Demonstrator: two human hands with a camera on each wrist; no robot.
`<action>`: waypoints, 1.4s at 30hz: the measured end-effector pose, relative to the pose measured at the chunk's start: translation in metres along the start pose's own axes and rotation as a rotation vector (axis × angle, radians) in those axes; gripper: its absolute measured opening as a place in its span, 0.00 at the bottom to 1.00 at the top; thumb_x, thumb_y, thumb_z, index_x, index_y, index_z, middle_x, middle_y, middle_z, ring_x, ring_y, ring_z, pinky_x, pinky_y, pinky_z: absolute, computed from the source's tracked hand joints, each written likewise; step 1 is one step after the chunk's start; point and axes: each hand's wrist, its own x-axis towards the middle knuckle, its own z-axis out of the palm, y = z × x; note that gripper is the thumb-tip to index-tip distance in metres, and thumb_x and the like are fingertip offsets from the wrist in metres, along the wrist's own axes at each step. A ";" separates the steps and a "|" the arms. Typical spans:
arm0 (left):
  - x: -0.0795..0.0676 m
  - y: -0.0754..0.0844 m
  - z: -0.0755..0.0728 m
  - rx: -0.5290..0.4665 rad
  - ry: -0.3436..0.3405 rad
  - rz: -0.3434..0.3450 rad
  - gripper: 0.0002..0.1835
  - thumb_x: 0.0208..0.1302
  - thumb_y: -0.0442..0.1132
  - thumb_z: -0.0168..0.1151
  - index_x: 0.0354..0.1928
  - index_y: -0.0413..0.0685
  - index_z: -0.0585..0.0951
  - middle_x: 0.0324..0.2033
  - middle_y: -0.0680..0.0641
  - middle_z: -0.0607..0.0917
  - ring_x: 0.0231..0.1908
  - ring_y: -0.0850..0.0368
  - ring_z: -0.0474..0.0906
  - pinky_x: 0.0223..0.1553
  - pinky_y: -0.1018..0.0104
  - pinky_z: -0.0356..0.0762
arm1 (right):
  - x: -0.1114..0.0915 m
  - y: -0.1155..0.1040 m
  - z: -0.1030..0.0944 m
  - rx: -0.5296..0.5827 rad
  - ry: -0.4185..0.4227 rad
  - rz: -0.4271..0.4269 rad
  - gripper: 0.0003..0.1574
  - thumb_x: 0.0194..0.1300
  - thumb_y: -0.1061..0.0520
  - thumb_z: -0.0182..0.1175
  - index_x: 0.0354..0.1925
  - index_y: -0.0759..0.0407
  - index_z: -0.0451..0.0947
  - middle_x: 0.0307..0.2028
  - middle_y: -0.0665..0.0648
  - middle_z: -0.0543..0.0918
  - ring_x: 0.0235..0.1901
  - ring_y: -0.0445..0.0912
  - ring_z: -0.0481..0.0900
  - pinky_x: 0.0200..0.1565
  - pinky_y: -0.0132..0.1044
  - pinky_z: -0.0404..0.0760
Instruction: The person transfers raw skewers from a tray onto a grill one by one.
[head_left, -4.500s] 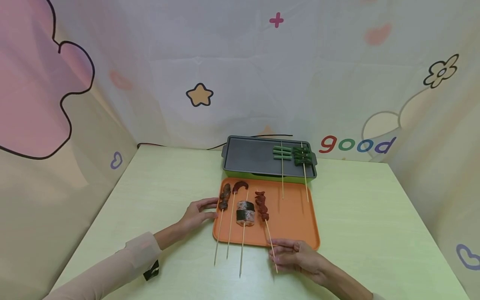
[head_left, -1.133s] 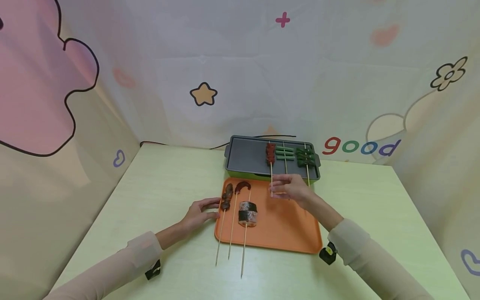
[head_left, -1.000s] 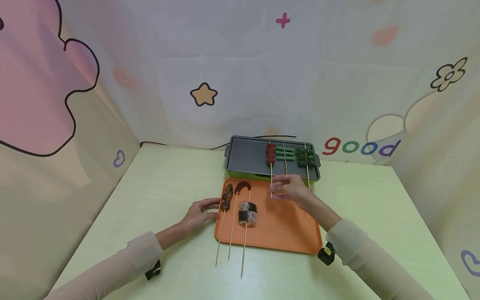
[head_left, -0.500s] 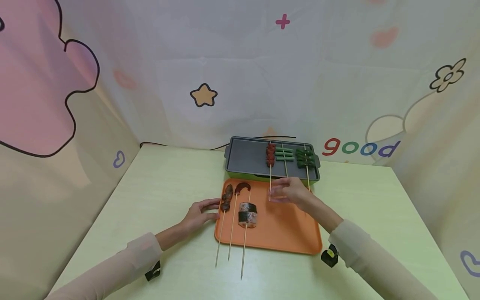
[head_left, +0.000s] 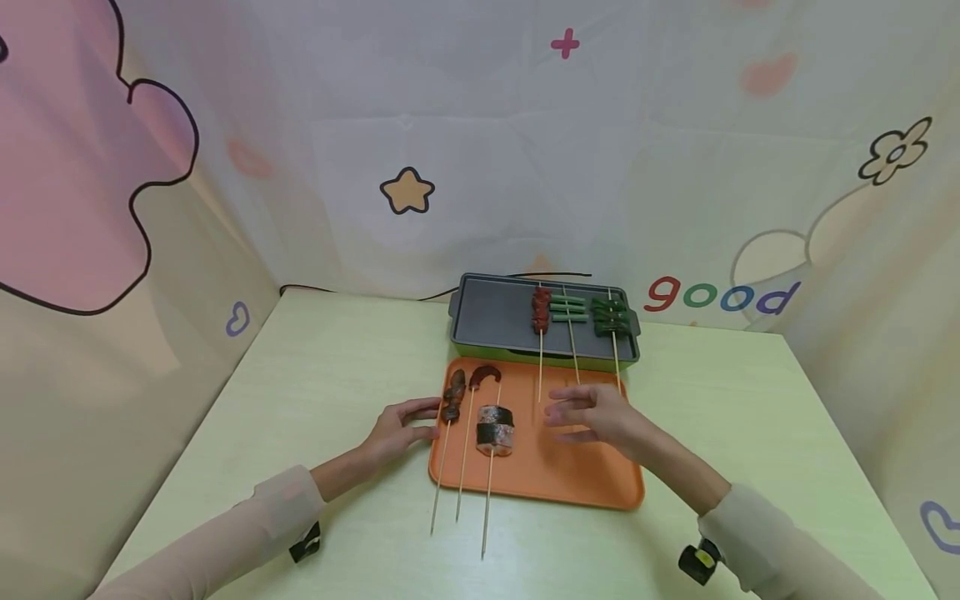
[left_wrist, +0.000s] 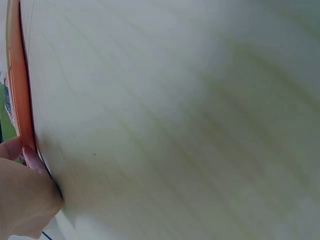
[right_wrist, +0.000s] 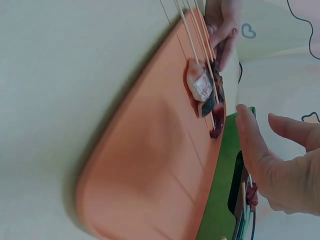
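In the orange tray (head_left: 577, 479), a seaweed-banded roll (head_left: 495, 429), brown skewer (head_left: 454, 396) and dark-red curl (head_left: 484, 372) are lying, sticks overhanging its near edge. Above it the right hand (head_left: 600, 417) is hovering empty, hiding two stick ends. The left hand (head_left: 393, 431), cut off in the left wrist view, is resting relaxed fingers against its left rim. Behind it, the grill pan (head_left: 491, 312), its green front showing more in the right wrist view, is bearing red (head_left: 541, 310), green-stalk (head_left: 570, 308) and leafy skewers (head_left: 611, 318).
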 end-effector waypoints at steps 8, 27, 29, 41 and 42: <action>0.001 0.000 0.001 -0.006 0.015 0.001 0.28 0.63 0.27 0.67 0.67 0.37 0.77 0.58 0.35 0.85 0.66 0.41 0.76 0.57 0.71 0.77 | -0.021 0.024 0.011 0.033 -0.119 -0.027 0.33 0.73 0.64 0.59 0.70 0.79 0.63 0.54 0.68 0.85 0.54 0.53 0.87 0.56 0.54 0.82; -0.001 0.003 0.002 -0.015 0.011 -0.017 0.28 0.64 0.28 0.67 0.67 0.37 0.76 0.58 0.35 0.85 0.66 0.41 0.76 0.57 0.70 0.78 | -0.032 0.089 0.055 0.310 -0.319 0.024 0.32 0.74 0.63 0.58 0.68 0.81 0.64 0.54 0.68 0.86 0.50 0.48 0.89 0.56 0.45 0.84; -0.001 0.004 0.003 -0.023 0.014 -0.020 0.28 0.63 0.26 0.67 0.67 0.37 0.77 0.58 0.35 0.85 0.66 0.40 0.76 0.55 0.72 0.78 | -0.032 0.091 0.059 0.317 -0.325 0.026 0.32 0.74 0.62 0.58 0.67 0.81 0.65 0.54 0.69 0.86 0.51 0.49 0.88 0.56 0.44 0.84; -0.002 0.002 0.003 -0.018 0.011 -0.011 0.28 0.63 0.27 0.67 0.67 0.36 0.76 0.58 0.34 0.84 0.65 0.41 0.77 0.53 0.75 0.77 | -0.029 0.102 0.090 0.486 -0.366 0.092 0.35 0.76 0.63 0.56 0.72 0.80 0.58 0.62 0.70 0.80 0.58 0.50 0.84 0.62 0.40 0.80; -0.001 0.002 0.003 -0.016 0.012 -0.010 0.28 0.63 0.28 0.67 0.67 0.36 0.76 0.58 0.34 0.84 0.64 0.41 0.77 0.53 0.74 0.78 | -0.028 0.102 0.092 0.491 -0.364 0.099 0.35 0.76 0.62 0.56 0.72 0.79 0.58 0.62 0.70 0.80 0.58 0.50 0.84 0.62 0.41 0.80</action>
